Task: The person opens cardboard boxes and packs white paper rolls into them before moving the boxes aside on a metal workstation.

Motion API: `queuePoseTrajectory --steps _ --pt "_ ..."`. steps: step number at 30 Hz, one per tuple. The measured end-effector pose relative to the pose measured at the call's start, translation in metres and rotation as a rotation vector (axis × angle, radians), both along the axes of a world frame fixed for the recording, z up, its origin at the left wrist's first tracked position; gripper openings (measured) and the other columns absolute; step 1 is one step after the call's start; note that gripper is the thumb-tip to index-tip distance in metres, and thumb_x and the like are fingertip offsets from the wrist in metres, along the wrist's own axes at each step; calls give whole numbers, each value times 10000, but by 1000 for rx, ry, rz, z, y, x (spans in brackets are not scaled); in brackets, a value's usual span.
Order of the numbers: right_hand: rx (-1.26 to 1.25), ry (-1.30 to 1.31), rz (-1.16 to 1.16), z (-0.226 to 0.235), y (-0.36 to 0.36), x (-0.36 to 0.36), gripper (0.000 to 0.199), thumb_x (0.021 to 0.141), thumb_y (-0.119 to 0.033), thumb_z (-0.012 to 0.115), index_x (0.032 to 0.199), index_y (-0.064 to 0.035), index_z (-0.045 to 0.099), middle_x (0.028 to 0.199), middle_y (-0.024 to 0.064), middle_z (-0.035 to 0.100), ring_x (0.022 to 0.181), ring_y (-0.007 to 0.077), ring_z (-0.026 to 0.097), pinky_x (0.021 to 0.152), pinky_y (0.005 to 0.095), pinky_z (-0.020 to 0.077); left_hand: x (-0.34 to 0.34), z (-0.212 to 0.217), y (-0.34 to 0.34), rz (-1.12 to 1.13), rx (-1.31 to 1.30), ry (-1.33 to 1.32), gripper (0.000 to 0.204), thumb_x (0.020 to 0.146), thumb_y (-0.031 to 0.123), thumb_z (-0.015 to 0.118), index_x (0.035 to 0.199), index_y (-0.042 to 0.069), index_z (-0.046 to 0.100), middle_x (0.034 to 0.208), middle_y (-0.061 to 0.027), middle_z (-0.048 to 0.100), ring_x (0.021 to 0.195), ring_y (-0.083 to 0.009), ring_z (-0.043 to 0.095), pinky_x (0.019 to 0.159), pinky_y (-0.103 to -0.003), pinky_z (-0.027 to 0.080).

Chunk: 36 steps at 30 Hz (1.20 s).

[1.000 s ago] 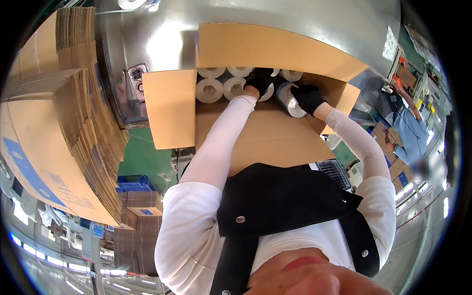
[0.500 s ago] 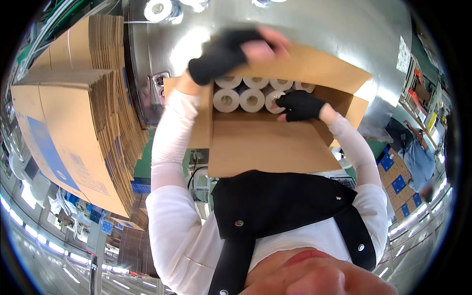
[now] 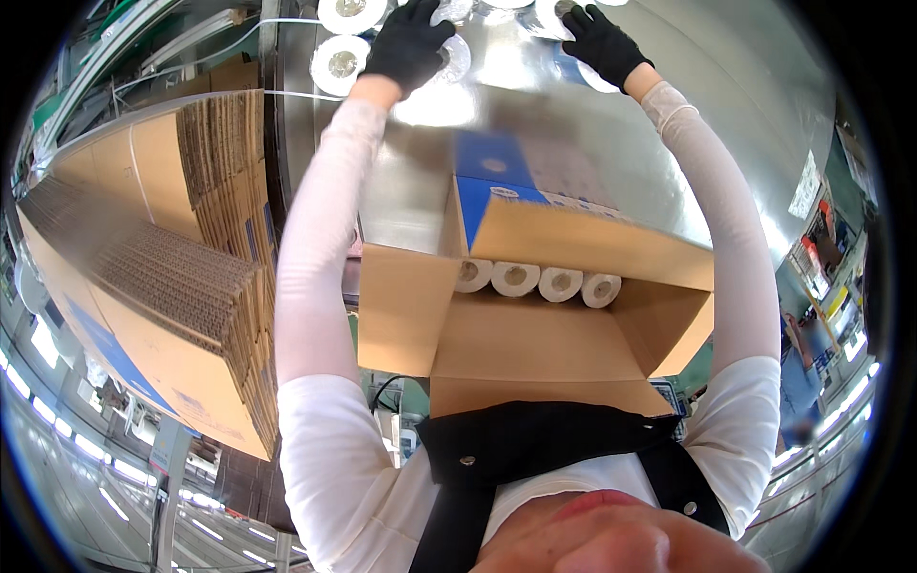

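My left hand [image 3: 411, 46], in a black fingerless glove, reaches over white rolls at the far side of the metal table, its fingers spread against them. One white roll [image 3: 328, 76] with a hollow core lies just left of it. Farther right, my right hand [image 3: 607, 46], gloved the same way, rests its parted fingers on another white roll [image 3: 594, 76]. Nearer to me, an opened cardboard box [image 3: 535, 334] lies with its mouth toward me. A row of white rolls [image 3: 573, 291] shows inside, partly hidden by the far flap [image 3: 592, 234].
A tall stack of flattened cardboard boxes [image 3: 143, 315] stands to the left, close to my left arm. The shiny metal table [image 3: 745, 124] extends beyond the box. Another person [image 3: 800, 382] is at the right edge.
Both hands have left the box and reached away to the rolls on the table. The box sits lower in view, and its far flap hides more of the rolls inside.
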State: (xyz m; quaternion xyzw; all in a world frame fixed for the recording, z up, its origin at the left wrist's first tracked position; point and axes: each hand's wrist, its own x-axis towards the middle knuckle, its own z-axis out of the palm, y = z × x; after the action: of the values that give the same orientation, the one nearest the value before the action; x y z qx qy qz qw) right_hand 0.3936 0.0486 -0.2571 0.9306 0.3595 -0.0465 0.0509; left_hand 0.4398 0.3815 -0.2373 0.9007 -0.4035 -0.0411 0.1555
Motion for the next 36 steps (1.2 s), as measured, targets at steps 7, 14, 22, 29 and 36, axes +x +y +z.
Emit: queuePoseTrajectory --steps 7,14,22,29,36 --pt "-5 314 -153 0 0 0 385 636 -75 644 1017 -125 637 1154 188 524 1078 363 503 871 405 459 17 -12 -36 -273 440 -82 351 743 223 633 1089 167 619 1293 -134 461 1229 -321 392 1057 -434 278" --pt "220 389 -171 145 -15 -70 452 673 -210 682 1116 -137 623 1258 261 476 1121 397 493 962 415 407 -29 12 24 57 361 207 428 806 302 591 1175 90 541 1184 -203 504 1180 -368 424 995 -453 337" --pt "1615 429 -935 300 -113 -274 512 872 -176 601 1316 3 417 1282 110 510 1168 195 490 970 348 423 -110 175 83 436 -1420 968 476 900 116 519 1340 15 369 1313 -135 474 1158 -216 504 905 -339 462" --pt "1256 711 -715 291 -5 -388 550 743 -411 701 1136 -50 566 1117 129 562 1083 251 531 900 377 434 -275 317 67 -80 -148 62 382 777 174 698 1114 43 573 1164 -212 505 1011 -385 536 860 -443 444" --pt "562 268 -211 231 158 -356 376 591 -295 654 873 -47 660 903 218 550 928 386 511 805 475 418 -341 207 48 -354 41 192 201 807 166 577 983 88 638 1088 -238 539 1134 -398 450 1009 -484 347"
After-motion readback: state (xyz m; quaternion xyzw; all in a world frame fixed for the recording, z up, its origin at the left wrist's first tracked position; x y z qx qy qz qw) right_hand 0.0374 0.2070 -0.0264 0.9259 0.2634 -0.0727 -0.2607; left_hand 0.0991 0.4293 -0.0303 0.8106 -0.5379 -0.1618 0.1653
